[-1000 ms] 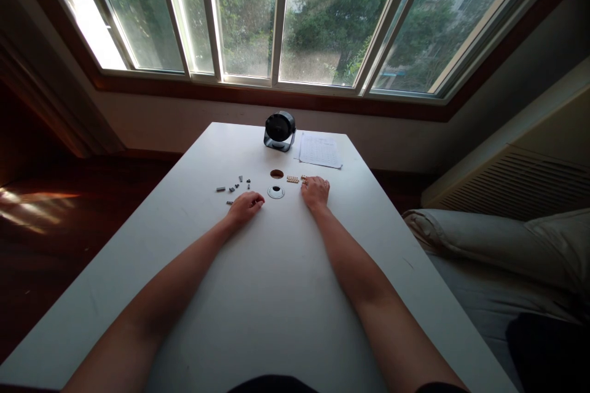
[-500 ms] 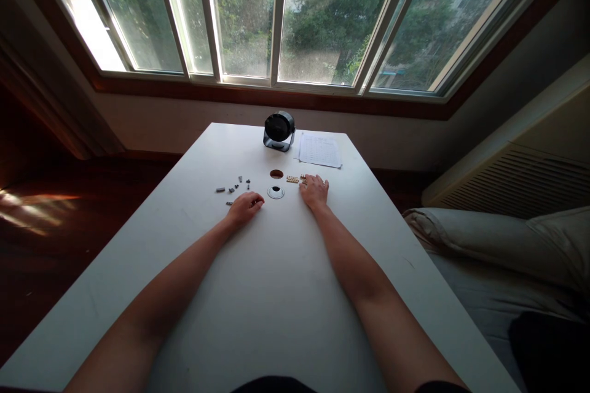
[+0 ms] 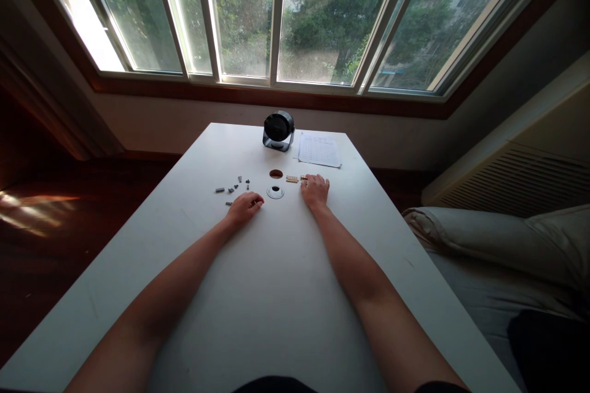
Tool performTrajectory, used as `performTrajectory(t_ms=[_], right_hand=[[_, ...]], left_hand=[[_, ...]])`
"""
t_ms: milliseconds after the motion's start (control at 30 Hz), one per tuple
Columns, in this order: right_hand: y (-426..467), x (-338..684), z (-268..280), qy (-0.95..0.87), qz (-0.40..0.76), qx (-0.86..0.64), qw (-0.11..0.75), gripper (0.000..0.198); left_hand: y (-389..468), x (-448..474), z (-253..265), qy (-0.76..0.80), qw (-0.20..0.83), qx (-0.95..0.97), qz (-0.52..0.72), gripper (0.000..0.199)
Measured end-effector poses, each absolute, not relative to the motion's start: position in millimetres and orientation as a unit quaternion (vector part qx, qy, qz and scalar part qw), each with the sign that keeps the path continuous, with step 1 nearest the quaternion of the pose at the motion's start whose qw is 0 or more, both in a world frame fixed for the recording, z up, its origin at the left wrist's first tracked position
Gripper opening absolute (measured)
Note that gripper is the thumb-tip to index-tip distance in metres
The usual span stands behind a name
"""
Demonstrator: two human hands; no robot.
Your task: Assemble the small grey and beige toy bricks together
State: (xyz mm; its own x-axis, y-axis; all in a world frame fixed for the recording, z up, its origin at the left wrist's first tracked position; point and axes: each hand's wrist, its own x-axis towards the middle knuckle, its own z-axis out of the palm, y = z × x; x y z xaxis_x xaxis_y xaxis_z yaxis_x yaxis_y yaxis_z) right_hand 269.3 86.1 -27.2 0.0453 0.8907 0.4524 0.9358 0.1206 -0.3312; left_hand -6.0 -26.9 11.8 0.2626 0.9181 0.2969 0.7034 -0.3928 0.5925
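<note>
My left hand rests on the white table with its fingers curled together. Whatever it may hold is hidden. Beside it lie several small grey metal pieces, among them a short cylinder and a dark bit. My right hand lies palm down, fingers bent and somewhat apart, over a small group of gold-coloured pieces that it partly covers. Left of those fingers is a neat block of gold-coloured pieces. Between the hands sits a silver ring with a dark centre.
Behind the ring is a round hole in the white table. A black round device on a bracket stands near the far edge, with printed paper to its right. A window lies beyond; a cushioned seat is at the right.
My right hand has shifted very slightly to the right, showing a little more of the gold-coloured pieces by its fingertips. The left hand looks unmoved.
</note>
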Motion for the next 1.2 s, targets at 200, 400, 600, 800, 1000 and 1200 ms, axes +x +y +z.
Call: performTrajectory(t_ms=[200, 400, 600, 800, 1000, 1200], right_hand=[[81, 270, -23, -0.668, -0.077, -0.673, 0.308, 0.024], [79, 269, -20, -0.657, -0.086, -0.683, 0.307, 0.023], [78, 269, -22, -0.663, -0.076, -0.681, 0.302, 0.024], [75, 268, -18, -0.674, -0.058, -0.675, 0.294, 0.027], [72, 267, -13, -0.677, -0.055, -0.67, 0.299, 0.03], [72, 265, -12, -0.694, -0.047, -0.648, 0.31, 0.03]], left_hand=[[-27, -6, 12, 0.52, 0.173, 0.777, 0.311, 0.02], [-28, -6, 14, 0.521, 0.174, 0.777, 0.308, 0.02], [-29, -5, 16, 0.526, 0.181, 0.774, 0.303, 0.021], [-29, -5, 16, 0.526, 0.183, 0.769, 0.314, 0.019], [-28, -5, 15, 0.528, 0.185, 0.762, 0.326, 0.02], [-20, -23, 15, 0.573, 0.093, 0.734, 0.353, 0.02]])
